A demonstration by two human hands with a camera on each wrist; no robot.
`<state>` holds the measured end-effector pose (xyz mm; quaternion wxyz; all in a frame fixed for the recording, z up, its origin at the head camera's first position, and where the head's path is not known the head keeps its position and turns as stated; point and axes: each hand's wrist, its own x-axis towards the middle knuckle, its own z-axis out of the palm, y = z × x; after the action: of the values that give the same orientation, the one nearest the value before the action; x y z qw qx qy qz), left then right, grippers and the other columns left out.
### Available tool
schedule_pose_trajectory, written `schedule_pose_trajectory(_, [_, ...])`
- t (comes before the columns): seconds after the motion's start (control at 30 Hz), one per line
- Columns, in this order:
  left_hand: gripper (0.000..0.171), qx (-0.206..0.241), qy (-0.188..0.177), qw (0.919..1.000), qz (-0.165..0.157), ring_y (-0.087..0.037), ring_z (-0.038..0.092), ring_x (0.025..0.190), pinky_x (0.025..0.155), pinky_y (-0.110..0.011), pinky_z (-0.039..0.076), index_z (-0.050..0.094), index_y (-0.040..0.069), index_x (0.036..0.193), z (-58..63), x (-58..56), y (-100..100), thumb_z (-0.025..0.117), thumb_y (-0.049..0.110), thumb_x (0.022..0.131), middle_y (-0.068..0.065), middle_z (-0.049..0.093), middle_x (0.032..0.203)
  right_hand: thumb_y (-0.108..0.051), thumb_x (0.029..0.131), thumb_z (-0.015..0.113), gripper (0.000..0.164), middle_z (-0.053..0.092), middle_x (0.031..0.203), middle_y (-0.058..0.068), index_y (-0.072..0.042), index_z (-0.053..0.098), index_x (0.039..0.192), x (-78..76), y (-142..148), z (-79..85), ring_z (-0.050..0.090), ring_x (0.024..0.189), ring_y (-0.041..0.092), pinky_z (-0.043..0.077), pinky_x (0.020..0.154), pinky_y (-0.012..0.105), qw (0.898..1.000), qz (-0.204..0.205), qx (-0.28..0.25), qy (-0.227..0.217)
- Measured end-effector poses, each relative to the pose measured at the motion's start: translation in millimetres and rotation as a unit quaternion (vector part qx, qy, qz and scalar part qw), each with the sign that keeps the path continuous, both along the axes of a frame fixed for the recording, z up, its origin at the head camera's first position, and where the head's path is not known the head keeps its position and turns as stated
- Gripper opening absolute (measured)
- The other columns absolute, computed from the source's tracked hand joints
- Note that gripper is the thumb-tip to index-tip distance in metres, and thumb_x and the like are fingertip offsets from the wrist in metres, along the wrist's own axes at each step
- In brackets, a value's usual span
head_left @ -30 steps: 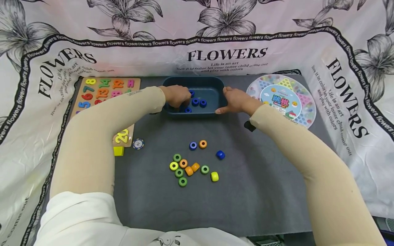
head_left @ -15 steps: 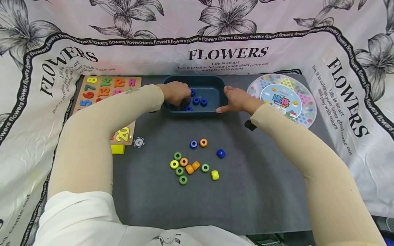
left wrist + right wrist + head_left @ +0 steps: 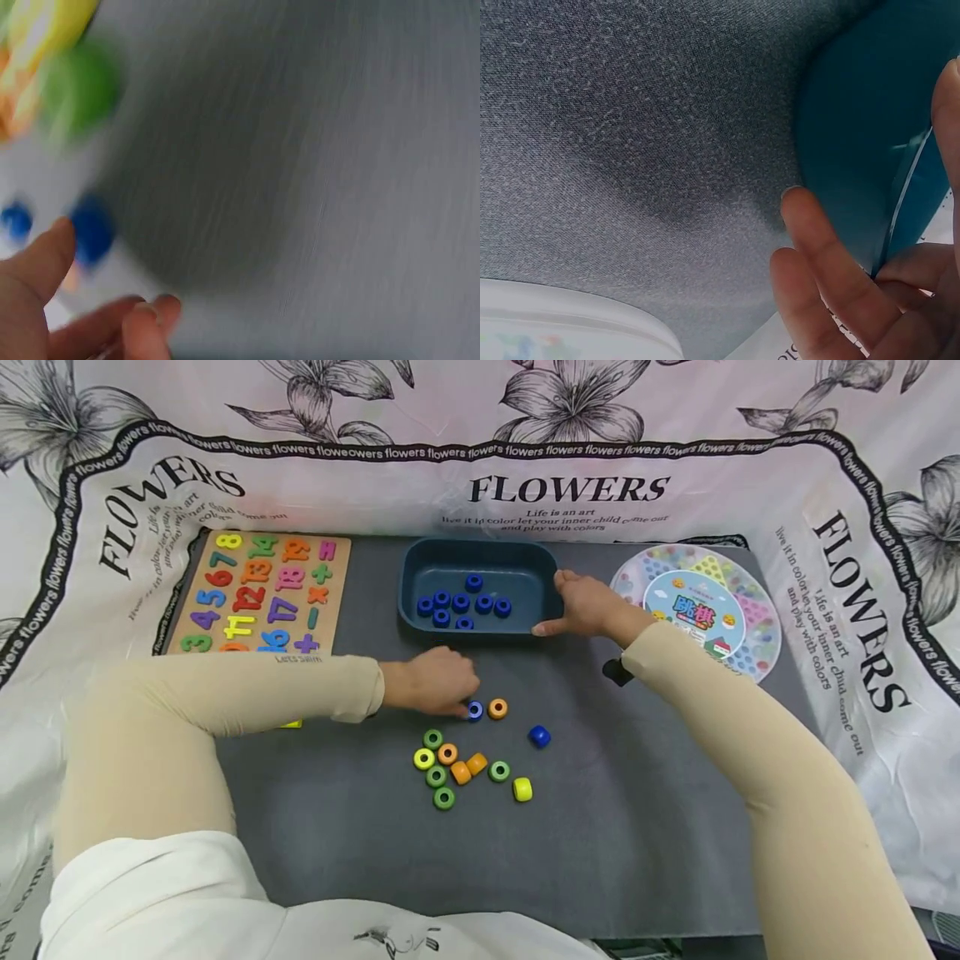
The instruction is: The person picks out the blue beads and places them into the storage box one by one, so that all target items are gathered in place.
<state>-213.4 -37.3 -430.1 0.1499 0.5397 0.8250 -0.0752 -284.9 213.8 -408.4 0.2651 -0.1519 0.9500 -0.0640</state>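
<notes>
My left hand point(image 3: 438, 681) reaches down to a ring-shaped blue bead point(image 3: 475, 710) on the grey table. In the left wrist view, thumb and fingers point(image 3: 150, 322) are spread apart, and the thumb overlaps a blurred blue bead point(image 3: 91, 231). Along the table's back sits a dark teal tub point(image 3: 517, 625) with several blue beads point(image 3: 461, 603) in it. My right hand point(image 3: 592, 606) grips the tub's right end, thumb at the front corner. Seen from the right wrist, two fingers point(image 3: 832, 262) lie along the tub's outer wall point(image 3: 847, 142).
Loose orange, green and yellow beads point(image 3: 447, 754) lie mid-table, with another blue bead point(image 3: 539, 737) to their right. A wooden number puzzle board point(image 3: 330, 610) is back left, partly under my left arm. A round Chinese checkers set point(image 3: 697, 606) lies back right.
My left hand has come out of the tub and moved toward me to the blue bead, uncovering more blue beads in the tub. My right hand stays on the tub's end.
</notes>
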Motion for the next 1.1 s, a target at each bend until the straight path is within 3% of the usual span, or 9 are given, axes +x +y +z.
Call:
schedule_pose_trajectory(0.1, [0.028, 0.002, -0.023, 0.9993, 0.03, -0.018, 0.06, 0.071, 0.058, -0.033, 0.046, 0.066, 0.016, 0.084, -19.3, 12.7, -2.4, 0.064, 0.045, 0.084, -0.002, 0.065, 0.085, -0.065, 0.075, 0.061, 0.114, 0.007, 0.154, 0.023, 0.004, 0.006, 0.147, 1.5, -1.7, -2.0, 0.017, 0.14, 0.041, 0.019, 0.114, 0.049, 1.0, 0.009, -0.003, -0.002])
schedule_pose_trajectory(0.23, [0.028, 0.04, -0.047, 0.9968, 0.051, -0.014, 0.057, 0.068, 0.057, -0.031, 0.042, 0.066, 0.016, 0.084, -26.8, 16.4, 1.1, 0.065, 0.044, 0.083, 0.0, 0.063, 0.083, -0.065, 0.075, 0.061, 0.114, 0.008, 0.155, 0.023, 0.004, 0.006, 0.147, 2.4, -3.5, -4.8, 0.019, 0.14, 0.04, 0.021, 0.113, 0.048, 1.0, 0.008, -0.001, 0.002])
schedule_pose_trajectory(0.47, [0.03, 0.033, -0.1, 0.9941, 0.028, -0.014, 0.059, 0.084, 0.074, -0.037, 0.049, 0.067, 0.016, 0.104, -26.4, 19.3, 16.0, 0.063, 0.04, 0.086, 0.0, 0.065, 0.099, -0.066, 0.074, 0.061, 0.114, 0.01, 0.155, 0.022, 0.003, 0.007, 0.147, 1.7, -0.4, -5.0, 0.023, 0.139, 0.039, 0.023, 0.113, 0.048, 1.0, 0.004, -0.004, 0.015])
schedule_pose_trajectory(0.57, [0.025, 0.047, -0.093, 0.9945, 0.011, -0.013, 0.058, 0.079, 0.069, -0.034, 0.048, 0.068, 0.017, 0.1, -20.4, 18.3, 19.1, 0.064, 0.038, 0.086, 0.001, 0.063, 0.093, -0.067, 0.074, 0.06, 0.114, 0.01, 0.155, 0.021, 0.003, 0.007, 0.147, 1.7, 0.5, -4.8, 0.022, 0.14, 0.039, 0.023, 0.113, 0.047, 1.0, 0.004, -0.009, 0.015])
schedule_pose_trajectory(0.63, [0.022, 0.073, -0.086, 0.9936, -0.006, -0.011, 0.056, 0.074, 0.064, -0.031, 0.046, 0.068, 0.017, 0.095, -8.5, 13.2, 21.1, 0.065, 0.036, 0.085, 0.002, 0.062, 0.089, -0.068, 0.074, 0.059, 0.115, 0.009, 0.155, 0.021, 0.003, 0.007, 0.147, 1.3, 2.1, -4.3, 0.021, 0.14, 0.039, 0.022, 0.113, 0.047, 1.0, 0.004, -0.009, 0.015])
schedule_pose_trajectory(0.77, [0.02, 0.113, -0.05, 0.9915, -0.04, -0.011, 0.055, 0.07, 0.062, -0.029, 0.046, 0.068, 0.015, 0.091, 33.9, -11.0, 28.0, 0.066, 0.034, 0.085, 0.002, 0.061, 0.086, -0.067, 0.074, 0.06, 0.115, 0.011, 0.154, 0.022, 0.004, 0.007, 0.147, 0.9, 6.7, -2.4, 0.024, 0.139, 0.04, 0.024, 0.112, 0.048, 1.0, 0.004, -0.009, 0.022])
schedule_pose_trajectory(0.9, [0.019, 0.104, -0.008, 0.9935, -0.045, -0.016, 0.058, 0.076, 0.067, -0.034, 0.049, 0.069, 0.013, 0.094, 70.5, -54.3, 36.4, 0.066, 0.029, 0.085, -0.001, 0.062, 0.089, -0.066, 0.075, 0.06, 0.114, 0.01, 0.154, 0.023, 0.004, 0.007, 0.147, 0.8, 10.2, -2.2, 0.023, 0.139, 0.04, 0.024, 0.112, 0.048, 1.0, 0.001, -0.02, 0.022])
schedule_pose_trajectory(1.0, [0.021, 0.079, -0.015, 0.9962, -0.033, -0.021, 0.062, 0.088, 0.078, -0.039, 0.051, 0.071, 0.012, 0.101, 75.0, -90.4, 37.0, 0.069, 0.02, 0.083, -0.004, 0.067, 0.099, -0.065, 0.075, 0.06, 0.113, 0.009, 0.155, 0.022, 0.003, 0.006, 0.147, 1.8, 10.2, -3.6, 0.02, 0.14, 0.039, 0.022, 0.113, 0.048, 1.0, -0.006, -0.022, 0.019])
schedule_pose_trajectory(1.1, [0.03, 0.036, -0.046, 0.9982, -0.011, -0.024, 0.062, 0.103, 0.089, -0.042, 0.049, 0.07, 0.011, 0.109, 64.0, -115.3, 31.5, 0.072, 0.017, 0.08, -0.006, 0.067, 0.111, -0.067, 0.074, 0.06, 0.115, 0.007, 0.155, 0.021, 0.002, 0.005, 0.147, 3.4, 5.8, -5.4, 0.017, 0.141, 0.039, 0.02, 0.114, 0.048, 1.0, -0.006, -0.024, 0.014])
